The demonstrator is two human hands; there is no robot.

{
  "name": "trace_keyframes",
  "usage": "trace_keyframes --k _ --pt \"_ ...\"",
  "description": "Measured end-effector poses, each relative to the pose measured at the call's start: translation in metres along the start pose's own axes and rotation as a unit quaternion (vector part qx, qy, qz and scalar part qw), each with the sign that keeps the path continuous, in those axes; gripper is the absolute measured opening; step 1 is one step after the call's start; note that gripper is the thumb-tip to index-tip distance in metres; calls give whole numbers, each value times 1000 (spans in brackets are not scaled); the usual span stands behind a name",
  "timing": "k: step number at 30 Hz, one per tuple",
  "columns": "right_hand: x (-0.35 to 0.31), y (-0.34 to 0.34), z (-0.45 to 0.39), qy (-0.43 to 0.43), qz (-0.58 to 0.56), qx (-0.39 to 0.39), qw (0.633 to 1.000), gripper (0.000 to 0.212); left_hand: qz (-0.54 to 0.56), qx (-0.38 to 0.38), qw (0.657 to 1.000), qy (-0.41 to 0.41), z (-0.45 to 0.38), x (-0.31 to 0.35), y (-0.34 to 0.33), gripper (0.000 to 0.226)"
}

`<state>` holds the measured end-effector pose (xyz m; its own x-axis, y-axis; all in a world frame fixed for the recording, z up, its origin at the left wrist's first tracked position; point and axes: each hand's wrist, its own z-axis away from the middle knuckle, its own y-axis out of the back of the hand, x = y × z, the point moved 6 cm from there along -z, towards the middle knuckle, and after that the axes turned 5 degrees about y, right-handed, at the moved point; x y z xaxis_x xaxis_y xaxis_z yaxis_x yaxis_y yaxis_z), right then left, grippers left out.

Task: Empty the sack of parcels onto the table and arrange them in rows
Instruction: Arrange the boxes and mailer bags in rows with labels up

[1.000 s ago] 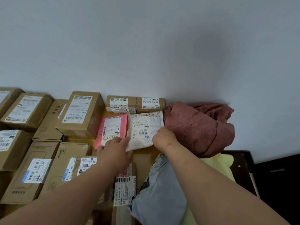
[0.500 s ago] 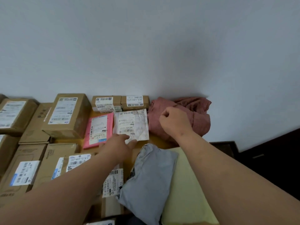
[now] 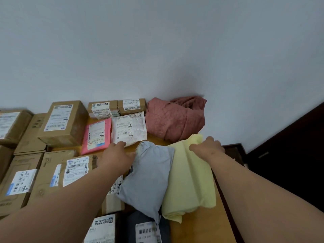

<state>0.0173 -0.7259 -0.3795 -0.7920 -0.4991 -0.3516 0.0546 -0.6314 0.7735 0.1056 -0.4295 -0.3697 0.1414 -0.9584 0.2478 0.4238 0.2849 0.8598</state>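
Note:
The crumpled red sack (image 3: 175, 120) lies against the wall at the back of the wooden table (image 3: 198, 227). A white mailer (image 3: 129, 128) sits left of it, beside a pink mailer (image 3: 98, 135). My left hand (image 3: 117, 155) rests with a fingertip on the white mailer's near edge, its other fingers next to the top corner of a grey soft parcel (image 3: 147, 179). A pale yellow soft parcel (image 3: 189, 179) lies right of the grey one. My right hand (image 3: 207, 146) grips the yellow parcel's far end, fingers curled over it.
Several brown cartons (image 3: 63, 123) with labels stand in rows over the left of the table, two small ones (image 3: 131, 106) along the wall. A dark parcel (image 3: 147, 228) lies nearest me. The table's right edge borders dark furniture (image 3: 289, 163).
My right hand came off the red sack and dropped onto the yellow parcel's far end. My left hand slid back a little along the white mailer's edge. The view tilted down.

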Motion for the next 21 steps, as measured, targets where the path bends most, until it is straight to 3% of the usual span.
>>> trace_keyframes --k 2,4,6,9,12,16,21 --pt "17 -16 12 -27 -55 -61 996 100 12 4 1000 -2 6 -3 -1 65" --pt "25 -27 22 -30 -96 -78 992 92 29 8 1000 -4 13 -7 -2 63" --pt "28 -30 27 -18 -76 -58 995 65 45 2 999 -9 23 -13 -6 61" --pt "23 -22 38 9 -30 -3 1000 7 56 -9 998 -3 36 -26 -12 62" --pt "12 -15 49 39 -51 -4 998 8 57 -11 998 -7 48 -32 -9 61" --pt "-10 -5 74 86 -170 -24 981 50 72 12 997 -37 63 -26 6 59" --pt "-32 7 101 67 -314 -43 946 38 188 3 979 -74 86 -13 26 53"
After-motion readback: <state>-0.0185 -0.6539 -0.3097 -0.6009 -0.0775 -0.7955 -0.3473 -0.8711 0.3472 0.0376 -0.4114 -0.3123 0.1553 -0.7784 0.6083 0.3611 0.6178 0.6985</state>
